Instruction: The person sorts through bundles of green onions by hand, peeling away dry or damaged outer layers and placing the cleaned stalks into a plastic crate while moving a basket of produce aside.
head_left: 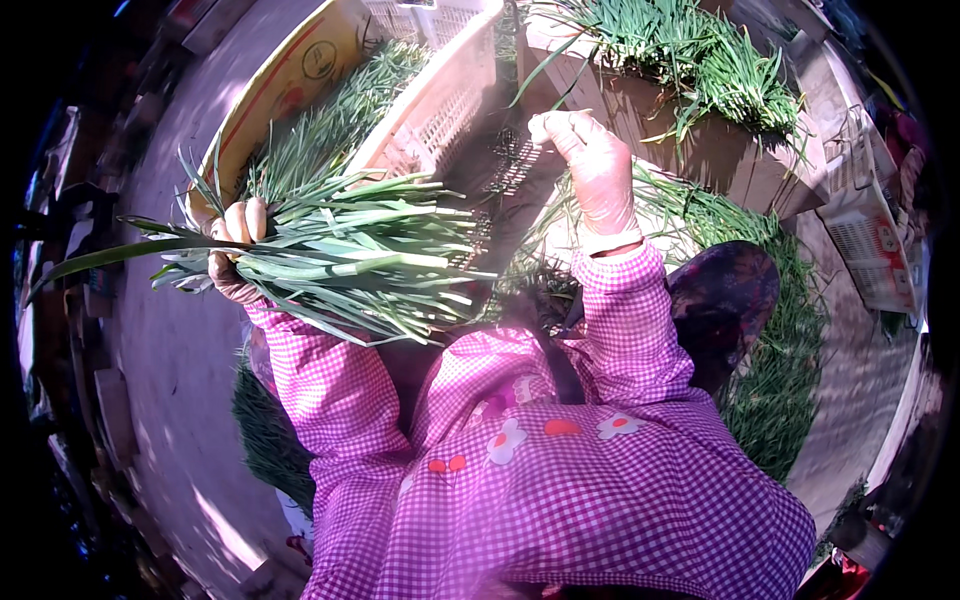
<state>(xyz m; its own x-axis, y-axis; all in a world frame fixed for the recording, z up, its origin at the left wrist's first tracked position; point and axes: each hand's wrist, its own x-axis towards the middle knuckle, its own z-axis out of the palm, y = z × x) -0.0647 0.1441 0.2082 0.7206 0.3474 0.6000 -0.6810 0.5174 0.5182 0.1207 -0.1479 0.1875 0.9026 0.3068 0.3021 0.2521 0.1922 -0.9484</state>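
Note:
A thick bunch of green chives [370, 255] is gripped in my left hand [238, 240], its fingers wrapped round the leafy end. The paler cut ends point right, across the front of my body. Raised to the right of the bunch, my right hand [595, 170] is in a pale, thin glove and touches none of it. Its fingertips are pinched together; what they hold, if anything, is too small to tell.
Ahead on the left, a plastic crate [425, 120] with a yellow printed side panel [275, 85] holds more chives. A wooden box [690, 140] at the far right carries a heap of chives [690, 60]. Loose chives [785, 370] lie on the ground at my right. Another crate [870, 250] stands beyond.

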